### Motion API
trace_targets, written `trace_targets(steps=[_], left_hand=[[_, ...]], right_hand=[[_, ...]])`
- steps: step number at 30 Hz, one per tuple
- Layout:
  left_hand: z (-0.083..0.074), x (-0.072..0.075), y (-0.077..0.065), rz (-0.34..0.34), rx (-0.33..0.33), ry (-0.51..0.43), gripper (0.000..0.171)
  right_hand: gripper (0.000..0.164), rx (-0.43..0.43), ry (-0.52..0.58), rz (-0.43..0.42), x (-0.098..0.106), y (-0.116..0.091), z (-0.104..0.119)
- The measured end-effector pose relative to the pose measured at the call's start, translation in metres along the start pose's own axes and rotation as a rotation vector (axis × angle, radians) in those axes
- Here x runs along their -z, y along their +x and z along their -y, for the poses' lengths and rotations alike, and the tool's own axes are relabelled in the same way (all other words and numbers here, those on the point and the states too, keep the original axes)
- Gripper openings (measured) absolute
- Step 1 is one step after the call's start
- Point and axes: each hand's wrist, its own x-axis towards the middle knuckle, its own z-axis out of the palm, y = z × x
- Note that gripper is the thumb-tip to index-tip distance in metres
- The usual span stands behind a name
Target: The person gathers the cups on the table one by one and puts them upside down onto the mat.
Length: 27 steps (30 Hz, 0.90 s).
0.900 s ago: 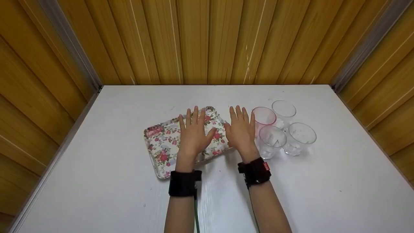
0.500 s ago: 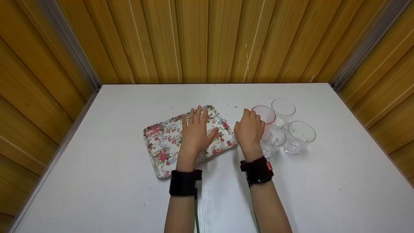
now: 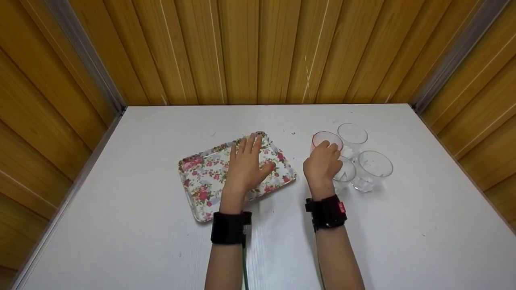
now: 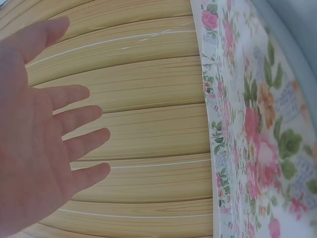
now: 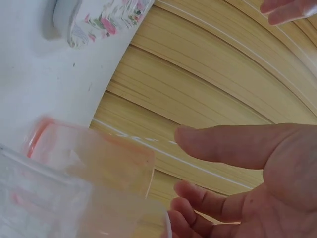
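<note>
The left hand hangs above the floral tray, its fingers and thumb spread, palm down, holding nothing; the wrist view shows it apart from the tray. The right hand is beyond the tray's right edge, near the cups, its fingers loosely bent and its thumb held off from them, pinching nothing.

Nearest to the person is a black band on each wrist, below the level of the tray. The tray lies askew on the white table.

Right of the tray stand four cups in a tight group: a near clear cup, partly behind the right hand; a right-hand clear cup; a pink cup, close to that hand; and a far clear cup. Whether they touch cannot be told.

The likeliest mishap is knuckles bumping the near clear cup and tipping it into its neighbours, since they stand so close. See-through walls may make a grip land badly.

Behind the tray rises a wood-panelled wall.
</note>
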Motion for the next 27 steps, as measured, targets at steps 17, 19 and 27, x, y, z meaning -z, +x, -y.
trace_targets(steps=[17,19,27], left_hand=[[-0.005,-0.002,0.002,0.079,-0.11,-0.01,0.086],[-0.005,-0.003,0.002,0.077,-0.124,-0.004,0.087],[-0.007,-0.004,0.002,0.077,-0.143,-0.007,0.09]], right_hand=[[0.04,-0.055,-0.042,0.288,0.015,0.005,-0.015],[0.037,-0.047,-0.065,0.315,0.015,0.006,-0.016],[0.032,-0.031,-0.106,0.34,0.017,0.006,-0.017]])
